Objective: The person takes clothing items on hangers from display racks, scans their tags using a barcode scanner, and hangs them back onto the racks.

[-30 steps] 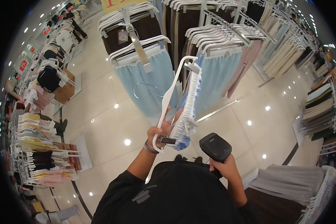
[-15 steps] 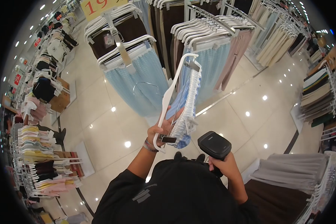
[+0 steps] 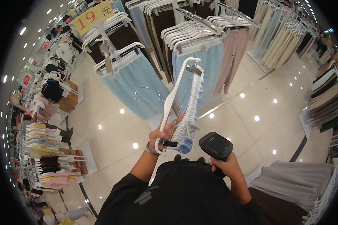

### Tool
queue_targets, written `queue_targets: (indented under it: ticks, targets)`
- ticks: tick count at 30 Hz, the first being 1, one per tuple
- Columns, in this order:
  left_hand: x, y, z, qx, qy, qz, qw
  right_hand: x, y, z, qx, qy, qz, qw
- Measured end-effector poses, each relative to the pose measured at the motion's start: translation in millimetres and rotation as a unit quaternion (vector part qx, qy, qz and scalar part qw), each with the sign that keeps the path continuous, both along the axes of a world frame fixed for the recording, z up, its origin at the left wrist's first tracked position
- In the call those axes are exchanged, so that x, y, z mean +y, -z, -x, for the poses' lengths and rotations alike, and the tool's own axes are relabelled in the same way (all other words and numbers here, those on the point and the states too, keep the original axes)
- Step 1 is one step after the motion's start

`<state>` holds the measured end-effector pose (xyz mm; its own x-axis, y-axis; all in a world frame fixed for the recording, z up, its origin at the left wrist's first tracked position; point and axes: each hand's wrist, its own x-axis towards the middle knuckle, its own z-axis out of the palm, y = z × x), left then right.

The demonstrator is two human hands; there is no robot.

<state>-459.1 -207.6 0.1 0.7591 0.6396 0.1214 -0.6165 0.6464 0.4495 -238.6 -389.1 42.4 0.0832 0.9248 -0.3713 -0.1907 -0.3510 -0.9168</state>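
My left hand (image 3: pixel 161 135) is closed round a white clip hanger (image 3: pixel 170 102), which is tilted nearly upright in front of me with its wire hook pointing left. Clipped to it is a blue-and-white garment (image 3: pixel 193 101) with a gathered white elastic waistband. A white tag with printed marks (image 3: pixel 192 131) lies against the waistband. In my right hand (image 3: pixel 226 165) is a black handheld barcode scanner (image 3: pixel 216 145), its head pointing up and forward. The scanner sits right of the garment, apart from it. My right fingers are partly hidden behind the scanner.
Light blue trousers (image 3: pixel 133 82) hang on a rack ahead, with more blue trousers (image 3: pixel 210 60) and pink trousers (image 3: pixel 233 56) beside them. A yellow price sign (image 3: pixel 93 18) tops the rack. Grey clothing (image 3: pixel 294 174) hangs at right. Clothes racks (image 3: pixel 45 140) line the left.
The view has shifted, bringing the whole yellow sign into frame. The hanger and garment have turned slightly, so the tag's print faces me more. The scanner has hardly moved.
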Motion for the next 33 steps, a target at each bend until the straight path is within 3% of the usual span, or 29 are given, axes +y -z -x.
queue_targets:
  ticks: [6,11,13,18,20,24,30,33]
  targets:
    - [-14,-4,-40,0.037,-0.017,-0.011,0.999,-17,22,-50,0.026,0.021,-0.038,0.999]
    - [-12,-11,-66,0.167,0.005,-0.191,0.967,-26,33,-89,0.065,0.095,-0.087,0.99]
    - [-12,-19,-71,0.189,0.015,-0.204,0.96,-25,35,-103,0.07,0.15,-0.151,0.975]
    - [-2,-25,-88,0.211,0.181,-0.272,0.921,-13,20,-131,0.048,0.204,-0.242,0.947]
    - [5,-22,-94,0.218,0.264,-0.266,0.901,-4,16,-139,0.071,0.153,-0.282,0.945]
    - [21,-15,-118,0.221,0.333,-0.271,0.876,31,26,-142,0.131,0.079,-0.279,0.948]
    - [85,-4,-143,0.228,0.348,-0.292,0.861,95,28,-153,0.165,0.119,-0.259,0.944]
    - [121,-2,-152,0.19,0.284,-0.286,0.895,128,13,-164,0.149,0.191,-0.272,0.931]
